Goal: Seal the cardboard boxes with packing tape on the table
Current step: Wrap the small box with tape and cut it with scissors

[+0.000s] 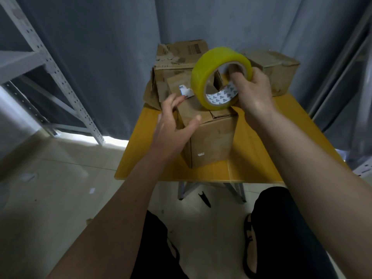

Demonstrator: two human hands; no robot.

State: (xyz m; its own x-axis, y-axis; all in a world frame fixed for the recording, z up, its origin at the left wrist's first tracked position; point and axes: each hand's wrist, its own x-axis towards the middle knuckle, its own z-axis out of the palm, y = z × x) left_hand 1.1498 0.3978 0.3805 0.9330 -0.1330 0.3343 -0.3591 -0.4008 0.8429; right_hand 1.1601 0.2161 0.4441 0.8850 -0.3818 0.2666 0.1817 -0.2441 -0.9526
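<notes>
Head view: a yellow roll of packing tape is held by the right hand, with fingers hooked through the cardboard core and curled around its rim. The roll is kept upright, just above the top of the nearest cardboard box. This box stands on the yellow table, and its top flaps are seen folded shut. The left hand is placed at the left upper edge of the same box, with the fingers spread wide and straight; nothing is gripped by it. A white torn label is seen near its fingertips. Behind, a larger open box and another closed box are set at the far side of the table. A grey curtain is hung behind the table.
</notes>
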